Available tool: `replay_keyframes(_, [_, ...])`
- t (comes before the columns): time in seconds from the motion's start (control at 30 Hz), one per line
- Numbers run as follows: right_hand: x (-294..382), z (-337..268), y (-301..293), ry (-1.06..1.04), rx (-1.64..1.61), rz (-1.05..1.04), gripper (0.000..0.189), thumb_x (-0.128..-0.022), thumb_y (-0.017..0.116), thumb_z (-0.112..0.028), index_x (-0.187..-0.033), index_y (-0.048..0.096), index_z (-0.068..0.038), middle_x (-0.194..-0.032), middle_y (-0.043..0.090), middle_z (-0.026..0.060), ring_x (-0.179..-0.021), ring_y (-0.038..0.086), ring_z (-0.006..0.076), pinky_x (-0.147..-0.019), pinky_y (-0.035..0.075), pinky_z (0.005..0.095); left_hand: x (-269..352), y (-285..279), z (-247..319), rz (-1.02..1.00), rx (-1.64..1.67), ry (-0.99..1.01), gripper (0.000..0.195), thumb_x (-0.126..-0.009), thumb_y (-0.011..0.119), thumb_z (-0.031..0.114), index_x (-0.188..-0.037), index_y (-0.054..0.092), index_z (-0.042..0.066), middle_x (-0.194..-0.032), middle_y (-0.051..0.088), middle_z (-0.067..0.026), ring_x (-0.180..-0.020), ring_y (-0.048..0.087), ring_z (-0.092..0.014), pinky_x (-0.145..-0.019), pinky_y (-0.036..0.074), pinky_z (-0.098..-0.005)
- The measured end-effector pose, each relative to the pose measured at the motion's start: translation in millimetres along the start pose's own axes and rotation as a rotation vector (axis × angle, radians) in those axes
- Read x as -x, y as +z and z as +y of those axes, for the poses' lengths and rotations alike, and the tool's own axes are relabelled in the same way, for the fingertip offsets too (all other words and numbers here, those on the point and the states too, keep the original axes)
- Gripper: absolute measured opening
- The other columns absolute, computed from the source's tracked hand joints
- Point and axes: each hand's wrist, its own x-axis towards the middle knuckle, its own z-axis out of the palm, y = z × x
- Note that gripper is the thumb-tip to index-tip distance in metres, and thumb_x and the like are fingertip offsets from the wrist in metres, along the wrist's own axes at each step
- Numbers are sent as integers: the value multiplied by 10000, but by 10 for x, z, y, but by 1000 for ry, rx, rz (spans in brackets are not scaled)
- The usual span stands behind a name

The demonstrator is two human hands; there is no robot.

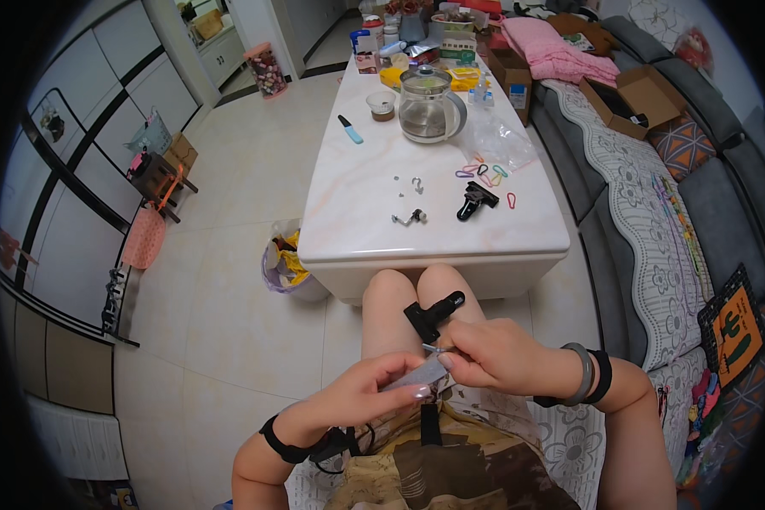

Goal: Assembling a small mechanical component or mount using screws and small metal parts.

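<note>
My left hand (pixel 389 389) holds a flat, greyish translucent piece (pixel 417 375) above my lap. My right hand (pixel 484 354) pinches a thin, light-coloured item (pixel 435 348) at the far end of that piece; its kind is too small to tell. Just beyond my fingers, a black plastic clip-like part (pixel 432 316) rests over my thighs. On the white table (pixel 357 233) lie a similar black part (pixel 477 201), a small metal piece with a bent arm (pixel 410 217), a small metal hook (pixel 417 185) and several coloured stitch markers (pixel 486 177).
A glass kettle (pixel 426 108), a small plastic cup (pixel 381 106) and a blue-handled knife (pixel 350 129) stand or lie farther back on the table. Beside its left corner is a lined waste bin (pixel 312 285). The grey sofa (pixel 625 255) runs along the right.
</note>
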Motion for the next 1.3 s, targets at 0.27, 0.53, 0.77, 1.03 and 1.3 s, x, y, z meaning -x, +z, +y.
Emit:
replay_keyframes(0.27, [5, -9, 5, 9, -103, -59, 188, -858, 517, -221, -804, 483, -43, -575, 517, 113, -523, 524, 297, -477, 402, 370, -10, -80, 74, -374, 530, -231, 380, -956, 372, 282, -1177, 452, -16, -706, 489, -4, -556, 452, -58, -517, 387, -190])
replay_keyframes(0.53, [-35, -19, -18, 76, -91, -24, 196, -852, 520, -219, -799, 464, -39, -583, 521, 121, -528, 528, 301, -472, 395, 376, -56, 162, 21, 203, -151, 57, 249, -842, 591, 119, -1031, 452, 37, -806, 563, -55, -665, 536, -93, -590, 430, -213])
replay_keyframes(0.77, [-30, 88, 33, 127, -43, -37, 205, -854, 509, -224, -795, 455, -35, -604, 531, 136, -550, 540, 315, -487, 401, 384, -57, -41, -24, -13, 161, -144, 345, -945, 391, 321, -1008, 528, 11, -708, 529, -45, -612, 507, -91, -524, 395, -213])
replay_keyframes(1.03, [-53, 78, 33, 136, -89, -13, 202, -850, 510, -223, -793, 453, -38, -628, 535, 143, -560, 538, 317, -504, 410, 382, -111, 103, -14, 2, 242, -91, 276, -936, 423, 267, -1042, 464, 15, -705, 529, -34, -589, 490, -79, -544, 403, -210])
replay_keyframes(1.3, [-45, 93, 36, 147, -60, -12, 205, -850, 509, -227, -798, 455, -36, -619, 523, 139, -552, 530, 316, -495, 403, 384, -54, 26, -23, 56, 15, -89, 214, -916, 467, 161, -1069, 405, 24, -755, 509, -36, -591, 484, -90, -544, 415, -224])
